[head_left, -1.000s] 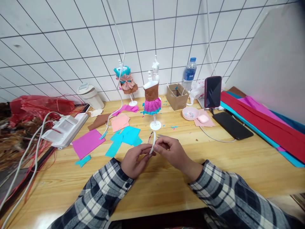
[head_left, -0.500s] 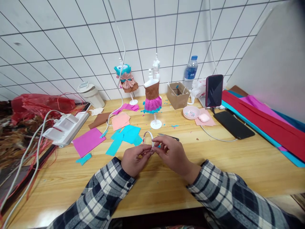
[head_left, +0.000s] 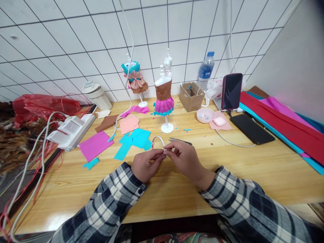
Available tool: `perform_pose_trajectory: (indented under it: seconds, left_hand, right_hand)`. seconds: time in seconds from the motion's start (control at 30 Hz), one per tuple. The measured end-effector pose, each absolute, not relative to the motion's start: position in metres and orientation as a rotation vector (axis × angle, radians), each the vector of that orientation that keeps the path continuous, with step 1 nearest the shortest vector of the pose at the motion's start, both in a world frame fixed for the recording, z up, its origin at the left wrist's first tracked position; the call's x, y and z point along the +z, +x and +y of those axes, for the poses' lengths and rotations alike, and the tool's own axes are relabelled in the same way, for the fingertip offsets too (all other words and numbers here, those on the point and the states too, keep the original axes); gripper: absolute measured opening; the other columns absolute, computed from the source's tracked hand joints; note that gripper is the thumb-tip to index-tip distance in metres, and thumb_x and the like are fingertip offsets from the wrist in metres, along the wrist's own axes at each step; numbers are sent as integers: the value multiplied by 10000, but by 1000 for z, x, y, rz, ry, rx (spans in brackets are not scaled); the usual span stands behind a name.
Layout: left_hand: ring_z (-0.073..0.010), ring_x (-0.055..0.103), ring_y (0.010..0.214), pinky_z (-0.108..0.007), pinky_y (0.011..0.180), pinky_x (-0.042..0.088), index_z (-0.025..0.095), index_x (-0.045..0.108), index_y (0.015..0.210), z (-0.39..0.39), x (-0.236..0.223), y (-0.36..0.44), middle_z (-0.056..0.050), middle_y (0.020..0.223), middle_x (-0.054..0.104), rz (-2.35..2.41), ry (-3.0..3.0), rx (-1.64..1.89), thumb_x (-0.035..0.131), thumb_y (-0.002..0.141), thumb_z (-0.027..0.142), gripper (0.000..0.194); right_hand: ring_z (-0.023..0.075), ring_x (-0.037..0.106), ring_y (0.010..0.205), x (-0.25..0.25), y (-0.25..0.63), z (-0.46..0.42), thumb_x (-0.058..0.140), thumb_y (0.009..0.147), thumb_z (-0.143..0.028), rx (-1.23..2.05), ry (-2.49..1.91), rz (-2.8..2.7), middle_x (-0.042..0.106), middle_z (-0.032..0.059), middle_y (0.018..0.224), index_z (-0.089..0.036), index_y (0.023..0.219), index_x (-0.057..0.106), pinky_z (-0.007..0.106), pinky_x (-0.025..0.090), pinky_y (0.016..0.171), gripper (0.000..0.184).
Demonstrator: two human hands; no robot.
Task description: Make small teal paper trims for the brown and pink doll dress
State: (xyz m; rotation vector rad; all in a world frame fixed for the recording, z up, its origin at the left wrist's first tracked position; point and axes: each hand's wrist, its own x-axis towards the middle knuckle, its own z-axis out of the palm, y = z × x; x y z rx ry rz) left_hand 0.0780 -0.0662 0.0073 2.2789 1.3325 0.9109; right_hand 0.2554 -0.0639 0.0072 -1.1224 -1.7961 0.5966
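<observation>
Both hands meet over the middle of the table around a narrow roll of tape (head_left: 158,138), white outside with some red on its inner side. My left hand (head_left: 147,163) grips its lower edge between thumb and fingers. Thumb and forefinger of my right hand (head_left: 184,158) pinch at the same spot, and the fingertips hide what lies between them. Just behind my right hand is a pair of scissors (head_left: 180,140), partly covered. Beyond stands a small white dress form (head_left: 163,91) in a brown top and a magenta skirt with a blue hem.
Blue paper pieces (head_left: 136,138), a magenta sheet (head_left: 96,145) and a power strip (head_left: 73,131) lie to the left. Behind are another dressed form (head_left: 136,81), a cardboard box (head_left: 191,98) and a bottle (head_left: 206,67). A bead bowl (head_left: 205,115), phone (head_left: 251,128) and red paper (head_left: 280,118) sit right.
The view has tipped slightly, so the table items sit a little higher. Both hands keep their pinch on the tape roll, with the fingertips drawn slightly closer together.
</observation>
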Motion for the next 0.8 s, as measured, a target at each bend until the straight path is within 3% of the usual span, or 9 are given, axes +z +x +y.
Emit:
perform_pose_trajectory:
  seconds: [0.33,0.5,0.8]
  left_hand:
    - [-152,695,722,-234,655,515,228,683,953,-64,7,78,-6,821,752,1370,2351,896,564,872,330,176]
    - [-164,639,681,-262,638,482,199,649,833,-60,14,77,-23,713,695,1384,2375,831,509,887,366,224]
    - [-166,606,659,-281,638,452,191,660,774,-61,20,69,-29,697,683,1334,2162,917,494,865,331,236]
  right_hand:
    - [128,544,622,8,256,-63,590,845,-254,697,-1132,-1781,611,-3,749,-205,806,568,245,425,589,66]
    - [143,547,686,8,261,-61,544,882,-255,619,-1123,-1818,603,12,785,-204,806,544,250,414,615,91]
    - [169,564,813,10,257,-66,415,957,-246,408,-1001,-2115,610,42,858,-207,865,526,274,431,740,149]
